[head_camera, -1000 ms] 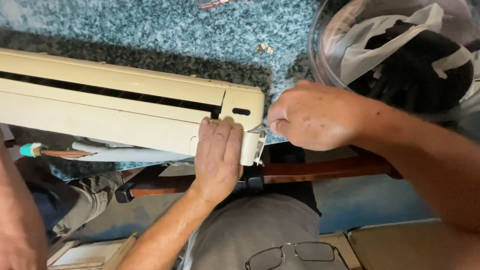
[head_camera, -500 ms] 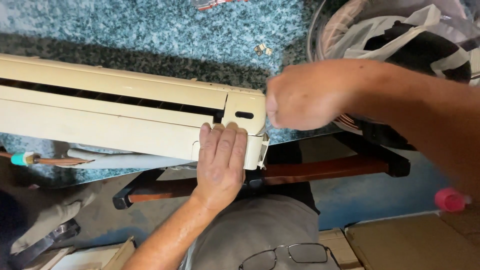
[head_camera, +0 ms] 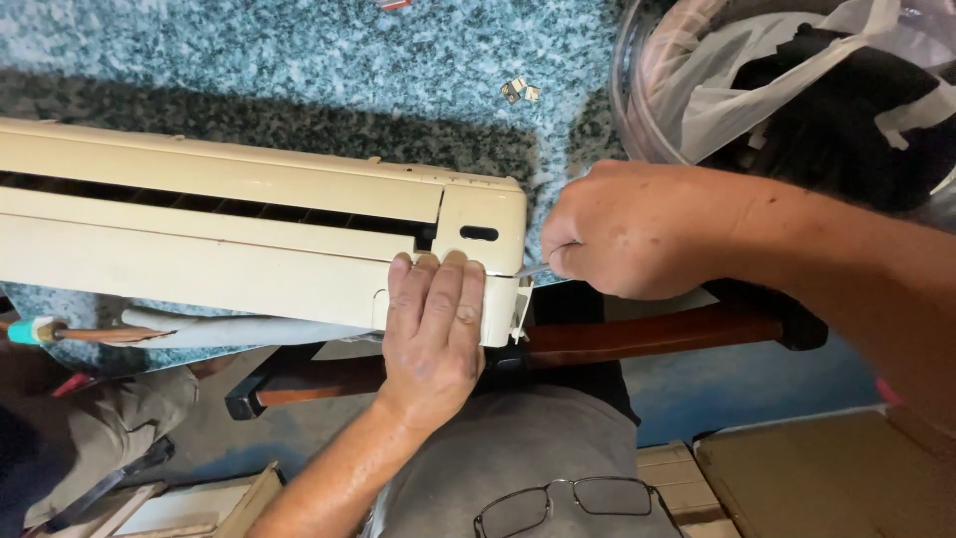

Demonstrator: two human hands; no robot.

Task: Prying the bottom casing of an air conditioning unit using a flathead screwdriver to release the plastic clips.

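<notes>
A long cream air-conditioner indoor unit (head_camera: 229, 229) lies across a speckled blue-grey stone counter (head_camera: 299, 60). My left hand (head_camera: 433, 334) presses flat on the unit's near right corner, fingers together, holding it down. My right hand (head_camera: 632, 229) is closed beside the unit's right end, pinching a thin metal tool tip (head_camera: 533, 271) that touches the end cap. Whether the tool is a screwdriver or a blade is hidden by my fingers.
A clear plastic tub (head_camera: 787, 90) with white bags and dark items stands at the upper right. Small metal clips (head_camera: 518, 90) lie on the counter. A brown wooden bar (head_camera: 647, 334) runs below the unit. Insulated pipe (head_camera: 229, 329), cardboard (head_camera: 827, 478) and eyeglasses (head_camera: 578, 503) lie lower down.
My right hand lifted off the unit's end half a second ago and has come back down to the end cap. My left hand has stayed pressed on the corner.
</notes>
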